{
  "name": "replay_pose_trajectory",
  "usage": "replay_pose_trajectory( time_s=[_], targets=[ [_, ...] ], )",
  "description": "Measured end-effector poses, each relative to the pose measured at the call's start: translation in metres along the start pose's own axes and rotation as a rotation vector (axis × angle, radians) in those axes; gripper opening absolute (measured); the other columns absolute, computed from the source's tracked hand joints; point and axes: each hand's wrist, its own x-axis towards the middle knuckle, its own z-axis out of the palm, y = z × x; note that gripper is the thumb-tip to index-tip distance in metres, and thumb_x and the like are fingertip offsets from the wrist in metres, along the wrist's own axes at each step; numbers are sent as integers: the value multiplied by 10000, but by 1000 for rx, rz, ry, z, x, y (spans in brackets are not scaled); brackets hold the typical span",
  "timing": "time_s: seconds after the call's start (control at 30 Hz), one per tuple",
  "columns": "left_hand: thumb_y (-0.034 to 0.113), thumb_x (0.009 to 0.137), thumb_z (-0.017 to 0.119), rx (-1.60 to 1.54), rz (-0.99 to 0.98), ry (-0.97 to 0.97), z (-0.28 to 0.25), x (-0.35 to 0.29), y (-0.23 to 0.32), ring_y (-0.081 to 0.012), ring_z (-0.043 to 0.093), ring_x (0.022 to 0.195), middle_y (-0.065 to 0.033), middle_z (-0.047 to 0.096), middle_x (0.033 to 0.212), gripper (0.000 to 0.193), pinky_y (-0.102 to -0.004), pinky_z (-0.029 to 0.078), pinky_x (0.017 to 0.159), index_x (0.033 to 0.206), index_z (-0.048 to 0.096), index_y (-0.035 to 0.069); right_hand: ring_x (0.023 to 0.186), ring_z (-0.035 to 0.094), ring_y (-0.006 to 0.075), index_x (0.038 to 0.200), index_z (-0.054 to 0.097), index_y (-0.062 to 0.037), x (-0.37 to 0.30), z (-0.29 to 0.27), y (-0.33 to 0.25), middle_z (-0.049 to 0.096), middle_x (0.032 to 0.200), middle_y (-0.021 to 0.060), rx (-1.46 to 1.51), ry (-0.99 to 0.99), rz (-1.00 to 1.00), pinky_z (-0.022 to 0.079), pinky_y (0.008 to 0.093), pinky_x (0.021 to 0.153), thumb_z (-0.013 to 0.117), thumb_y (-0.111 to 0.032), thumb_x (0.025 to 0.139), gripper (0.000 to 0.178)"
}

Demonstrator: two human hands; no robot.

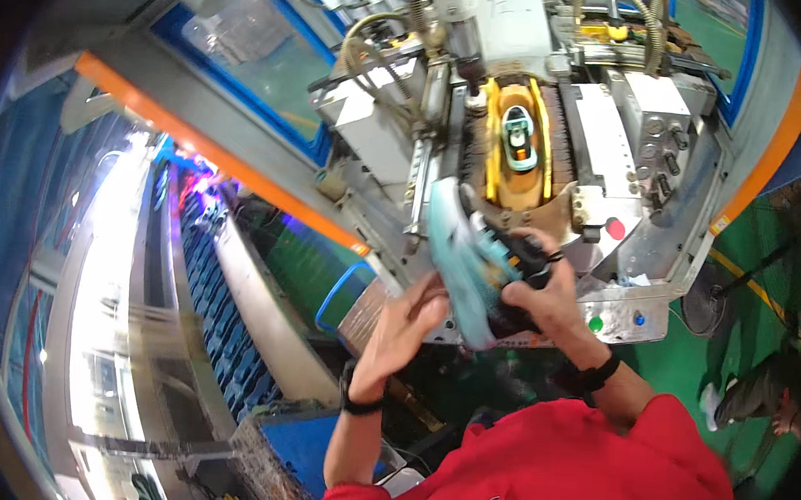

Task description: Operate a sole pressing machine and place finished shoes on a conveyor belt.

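Observation:
A sneaker (456,265) with a pale teal sole and a dark upper is tilted on its side in front of the machine. My right hand (553,302) grips it by the dark upper, thumb and fingers wrapped round it. My left hand (406,327) is beside the sole at its lower left, fingers extended and slightly blurred; whether it touches the sole I cannot tell. Ahead, in the machine's yellow-sided cradle (521,195), sits another shoe (519,139) with a teal rim round its opening.
A machine with metal blocks (647,109), hoses and a front panel with green (596,324) and blue buttons (639,319) surrounds the cradle. Orange-edged frame posts (230,159) slant on both sides. A conveyor (216,302) runs along the left. Another person's leg (748,400) shows at right.

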Motion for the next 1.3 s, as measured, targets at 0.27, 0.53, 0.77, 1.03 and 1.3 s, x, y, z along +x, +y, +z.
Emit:
replay_pose_trajectory(
  time_s=[0.27,0.53,0.77,1.03,1.3],
  targets=[
    [446,820,692,320,157,134,41,290,-60,-297,681,922,-253,677,985,637,-370,513,784,1092,538,-108,1039,555,148,1282,506,-9,10,-136,-53,575,1168,72,-352,561,-235,444,283,939,660,-62,716,589],
    [266,773,721,461,-200,392,103,445,-107,-431,602,1083,-339,588,1158,713,-468,480,936,1249,389,-149,978,560,158,1264,534,8,-19,-173,-62,572,1111,58,-559,953,-261,439,280,919,657,-92,691,594],
    [157,743,745,-269,-269,270,51,407,-96,-281,691,883,-165,694,896,324,-419,556,771,942,633,-74,885,597,162,1230,555,19,67,-210,-80,623,1045,82,-886,846,-245,492,300,828,691,-119,700,564],
    [80,798,731,-826,-354,116,-28,130,-30,-181,647,903,-72,645,1048,444,-327,523,826,1191,556,-32,839,671,310,1044,609,78,326,-140,-25,677,934,205,-1384,230,270,533,374,737,780,-310,630,593],
    [-31,788,687,-783,-383,687,-28,-75,-47,-198,622,1024,-131,614,1166,522,-326,499,911,1274,499,-59,891,680,388,1138,436,58,363,-100,156,659,970,293,-1635,303,-13,562,435,748,639,-168,752,491]
  ],
)
